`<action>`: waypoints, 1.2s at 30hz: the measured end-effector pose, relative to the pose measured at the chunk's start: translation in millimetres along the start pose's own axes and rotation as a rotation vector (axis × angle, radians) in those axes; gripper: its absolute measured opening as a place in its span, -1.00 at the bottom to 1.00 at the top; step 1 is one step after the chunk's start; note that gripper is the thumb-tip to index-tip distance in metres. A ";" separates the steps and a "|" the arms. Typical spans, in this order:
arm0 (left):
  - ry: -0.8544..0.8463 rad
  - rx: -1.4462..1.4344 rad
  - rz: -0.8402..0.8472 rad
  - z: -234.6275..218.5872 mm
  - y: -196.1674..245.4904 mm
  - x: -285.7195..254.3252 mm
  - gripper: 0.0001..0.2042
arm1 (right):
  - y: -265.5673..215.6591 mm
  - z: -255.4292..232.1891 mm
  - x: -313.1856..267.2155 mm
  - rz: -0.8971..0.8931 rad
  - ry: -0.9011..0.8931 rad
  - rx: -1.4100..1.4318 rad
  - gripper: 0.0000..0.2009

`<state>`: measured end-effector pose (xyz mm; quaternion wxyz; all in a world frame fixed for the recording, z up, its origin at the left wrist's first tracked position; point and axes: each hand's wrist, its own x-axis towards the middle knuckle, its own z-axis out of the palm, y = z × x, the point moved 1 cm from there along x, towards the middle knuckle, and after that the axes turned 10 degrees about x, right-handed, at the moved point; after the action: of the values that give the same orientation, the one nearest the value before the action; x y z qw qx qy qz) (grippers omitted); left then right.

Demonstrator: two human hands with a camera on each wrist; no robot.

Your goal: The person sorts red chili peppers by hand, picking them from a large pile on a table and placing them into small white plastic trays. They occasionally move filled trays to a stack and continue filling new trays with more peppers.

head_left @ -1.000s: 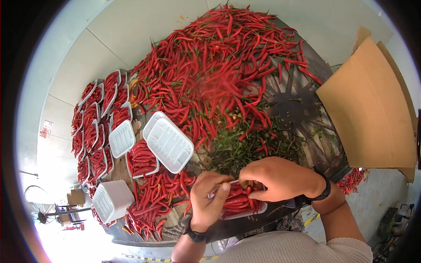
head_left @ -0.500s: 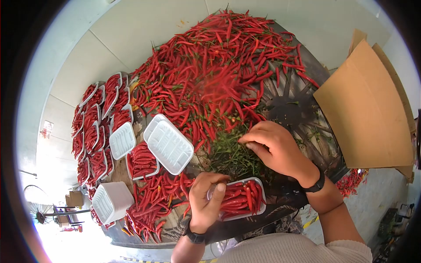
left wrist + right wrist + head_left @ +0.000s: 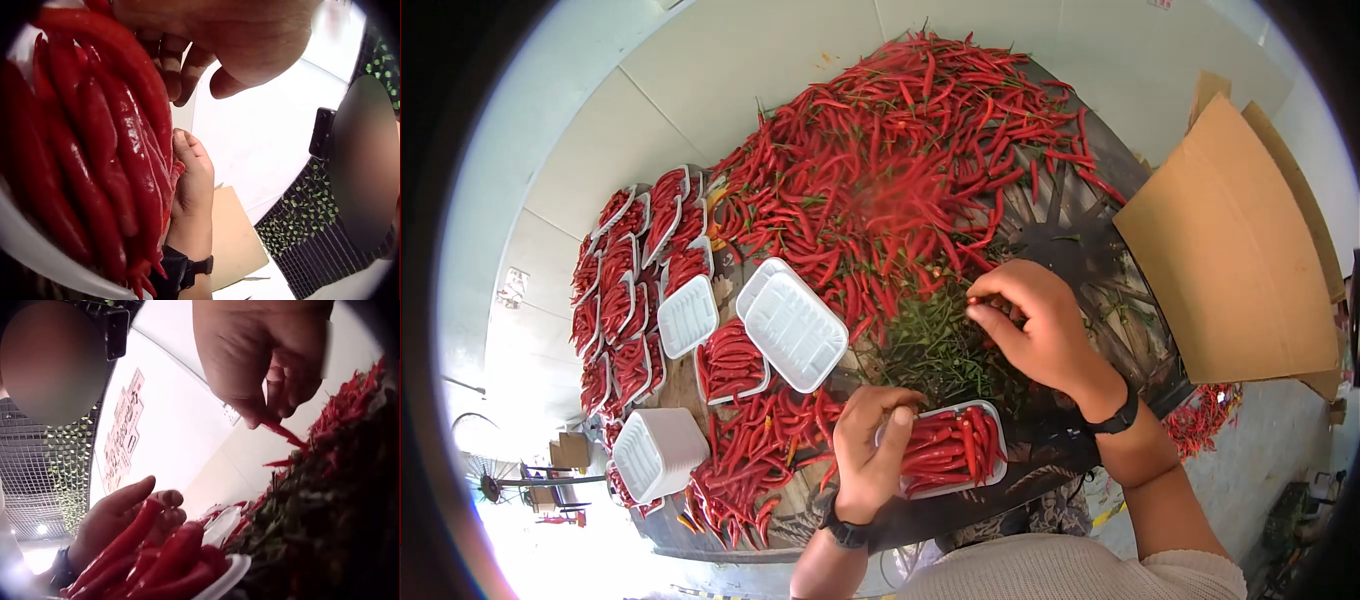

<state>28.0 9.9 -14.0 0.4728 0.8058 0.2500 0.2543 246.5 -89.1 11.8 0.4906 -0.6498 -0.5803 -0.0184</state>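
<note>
A white tray [image 3: 998,476] filled with red chillies [image 3: 940,450] sits at the table's near edge. Right at its left end, my left hand [image 3: 868,450] has loosely bent fingers and a raised thumb. In the left wrist view its fingers [image 3: 172,69] hang beside the chillies with nothing pinched between them. My right hand [image 3: 1035,320] is over the pile of green stems [image 3: 940,345]. Its thumb and fingertips pinch a slim red chilli [image 3: 284,432], which sticks out below them in the right wrist view; the rest of it is hidden by the fingers.
A big heap of red chillies [image 3: 870,160] covers the table's far side. Filled trays [image 3: 625,310] stand at left, near empty trays [image 3: 800,335] and a stack of trays [image 3: 660,455]. Loose chillies [image 3: 750,475] lie left of my left hand. A cardboard box [image 3: 1230,240] stands at right.
My right hand has left the filled tray and moved up and right over the stems, where its fingertips now pinch a chilli. The left hand has stayed beside the tray.
</note>
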 end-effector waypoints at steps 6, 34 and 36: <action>0.001 0.000 0.013 -1.0 -1.2 1.3 -0.82 | 5.4 -18.8 -2.2 0.562 -0.147 0.852 -0.81; -0.071 0.026 -0.008 -4.5 -1.1 0.9 -0.65 | 5.3 -13.5 -0.4 0.412 -0.216 0.418 -0.86; -0.071 0.010 -0.011 -4.2 -2.7 -0.2 -0.66 | 21.3 -12.7 0.9 0.383 0.039 0.136 -0.86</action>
<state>24.7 13.6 -14.7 0.4789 0.8152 0.2387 0.2216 270.1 -93.5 5.8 0.5391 -0.7132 -0.4363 0.1019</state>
